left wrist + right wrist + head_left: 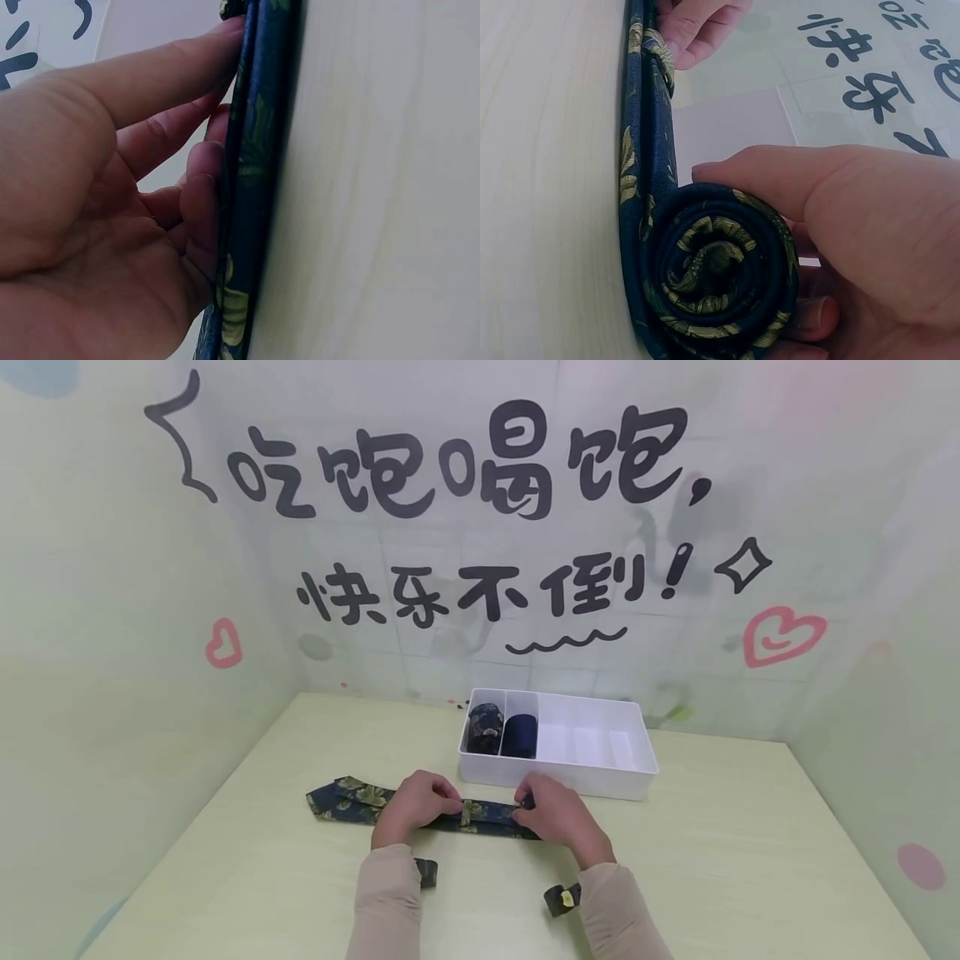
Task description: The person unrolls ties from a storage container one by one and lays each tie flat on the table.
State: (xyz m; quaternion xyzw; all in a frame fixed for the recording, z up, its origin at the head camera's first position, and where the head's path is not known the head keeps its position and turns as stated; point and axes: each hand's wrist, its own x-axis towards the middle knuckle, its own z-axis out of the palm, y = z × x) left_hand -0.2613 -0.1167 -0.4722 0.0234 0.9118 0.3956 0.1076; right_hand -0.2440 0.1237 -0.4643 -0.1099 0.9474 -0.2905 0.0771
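A dark blue necktie with yellow-green flowers [352,802] lies lengthwise across the table, its broad pointed end to the left. Its right part is wound into a round roll [718,270], which my right hand [558,814] holds with thumb and fingers curled about it. Farther left along the strip, my left hand [415,802] pinches the tie beside its patterned keeper loop [470,812]. In the left wrist view, the thumb and bent fingers of that hand touch the tie's edge [259,180]. From the head view, the roll is mostly hidden behind the right hand.
Behind the hands stands a white divided box [558,777]. Its two left compartments hold a flowered tie roll [486,728] and a plain navy roll [521,735]. Small dark objects [427,872] show beside both cuffs. A printed backdrop [465,543] borders the pale table [712,852].
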